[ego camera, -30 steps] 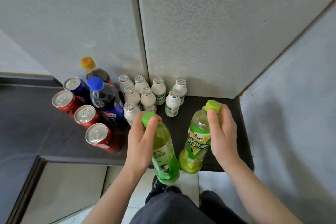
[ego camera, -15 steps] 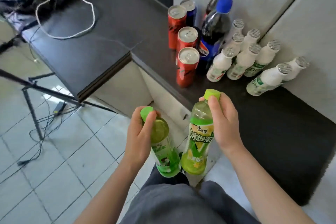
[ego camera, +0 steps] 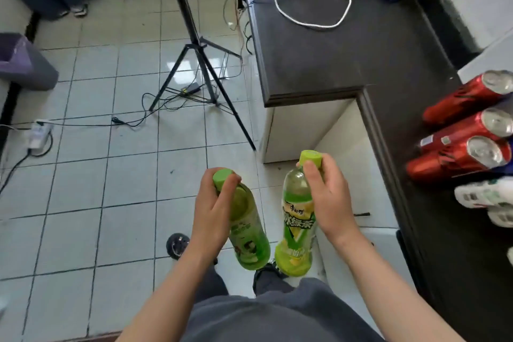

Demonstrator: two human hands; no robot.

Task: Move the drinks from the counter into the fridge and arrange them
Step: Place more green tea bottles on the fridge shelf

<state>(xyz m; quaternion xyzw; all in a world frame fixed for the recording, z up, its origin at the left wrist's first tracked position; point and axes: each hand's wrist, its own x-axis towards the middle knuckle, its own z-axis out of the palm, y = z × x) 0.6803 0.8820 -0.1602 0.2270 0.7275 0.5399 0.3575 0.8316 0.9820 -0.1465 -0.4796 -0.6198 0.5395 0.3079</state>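
Note:
My left hand (ego camera: 212, 209) grips the neck of a green bottle (ego camera: 249, 241) with a green cap, held upright over the tiled floor. My right hand (ego camera: 329, 197) grips the neck of a second green tea bottle (ego camera: 297, 233) with a yellow-green label. The two bottles hang side by side, nearly touching at their bases. On the dark counter (ego camera: 388, 69) at the right edge stand three red cans (ego camera: 455, 158) and small white bottles (ego camera: 483, 194), partly cut off by the frame. No fridge is in view.
A black tripod (ego camera: 200, 58) stands on the white tiled floor with cables around its feet. A white cord (ego camera: 311, 8) lies looped on the counter's far part. A grey bin (ego camera: 25, 64) sits at the far left. A power strip (ego camera: 39, 133) lies near the left wall.
The view has swung left, away from the counter corner toward the floor. Both hands keep hold of their bottles, now carried off the counter and over the tiles.

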